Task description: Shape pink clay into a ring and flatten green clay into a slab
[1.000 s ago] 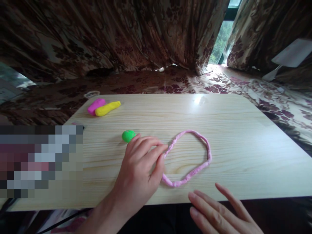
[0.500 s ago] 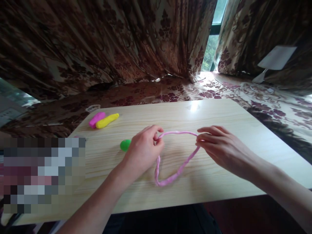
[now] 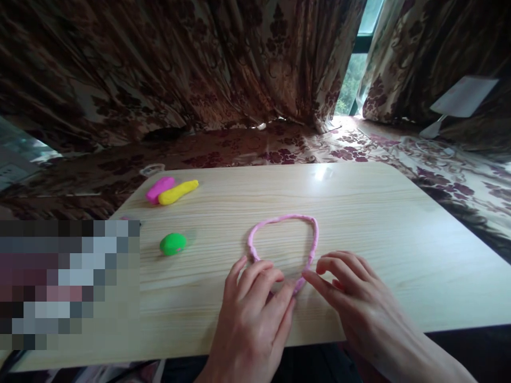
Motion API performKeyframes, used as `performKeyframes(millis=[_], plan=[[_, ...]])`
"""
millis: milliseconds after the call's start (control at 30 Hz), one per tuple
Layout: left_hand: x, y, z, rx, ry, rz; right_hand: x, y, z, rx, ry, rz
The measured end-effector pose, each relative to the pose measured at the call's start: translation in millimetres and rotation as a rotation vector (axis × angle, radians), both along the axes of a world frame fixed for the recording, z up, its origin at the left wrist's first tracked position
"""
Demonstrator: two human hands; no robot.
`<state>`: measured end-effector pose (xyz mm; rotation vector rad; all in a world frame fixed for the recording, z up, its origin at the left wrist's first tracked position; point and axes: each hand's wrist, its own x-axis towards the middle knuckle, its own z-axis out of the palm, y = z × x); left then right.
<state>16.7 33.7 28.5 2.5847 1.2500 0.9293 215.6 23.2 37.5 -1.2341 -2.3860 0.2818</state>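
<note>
On the wooden table point(image 3: 383, 213), a magenta lump point(image 3: 159, 190) is touched by a yellow roll point(image 3: 178, 192) at far left, with a green lump point(image 3: 173, 244) nearer. The pink loop point(image 3: 284, 218) is laid near the middle, its near part covered by the left hand point(image 3: 255, 314), whose grip cannot be told; its right side is touched by the right hand point(image 3: 359, 292), fingers loosely curled.

Single head-worn view, looking forward and down over table point(image 3: 223, 213), hands point(image 3: 255, 319) close below, curtains point(image 3: 199, 69) beyond.
</note>
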Motion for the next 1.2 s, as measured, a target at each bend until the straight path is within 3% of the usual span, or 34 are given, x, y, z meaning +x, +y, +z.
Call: performKeyframes(millis=[333, 500, 567, 667, 800, 900, 1067, 1200], plan=[[0, 3, -14.8, -0.041, -0.032, 0.006, 1, 3, -14.5, 0.011, -0.115, -0.032], [-10, -4, -6.9, -0.011, -0.047, 0.033, 2, -2, -13.1, 0.133, -0.109, -0.001], [-32, -11, -0.9, 0.072, -0.068, 0.166, 7, -6, -14.1, 0.152, -0.164, 0.037], [-83, -21, 4.7, 0.128, -0.053, 0.540, 16, -8, -23.7, 0.214, -0.176, 0.089], [-151, -20, 5.4, 0.189, 0.193, 0.705, 21, -3, -40.7, 0.282, -0.165, 0.114], [-174, -8, 4.5, 0.192, 0.334, 0.799, 20, -1, -42.7, 0.302, -0.187, 0.103], [-173, 15, 3.3, 0.106, 0.424, 0.722, 14, 2, -34.6, 0.326, -0.153, 0.082], [-169, 35, 5.4, 0.054, 0.308, 0.634, 9, 4, -28.5, 0.338, -0.150, 0.094]])
